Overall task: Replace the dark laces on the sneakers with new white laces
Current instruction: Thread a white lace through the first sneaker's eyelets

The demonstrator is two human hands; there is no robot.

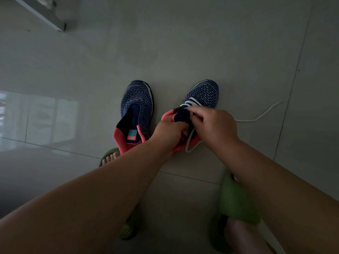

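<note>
Two navy knit sneakers with coral heels stand on the tiled floor. The left sneaker (136,105) has no lace and an open throat. The right sneaker (203,94) carries a white lace (190,102) across its lower eyelets. My left hand (169,130) grips this shoe at its coral collar and holds the dark tongue up. My right hand (214,123) is curled over the eyelets, and its fingers pinch the lace near the tongue. One loose lace end (260,116) trails right over the floor; another loops by the heel (190,143).
My feet in green slippers (236,198) rest on the floor just behind the shoes, one (110,156) under my left forearm. A pale furniture edge (45,15) shows at the top left. Grey tile lies all around.
</note>
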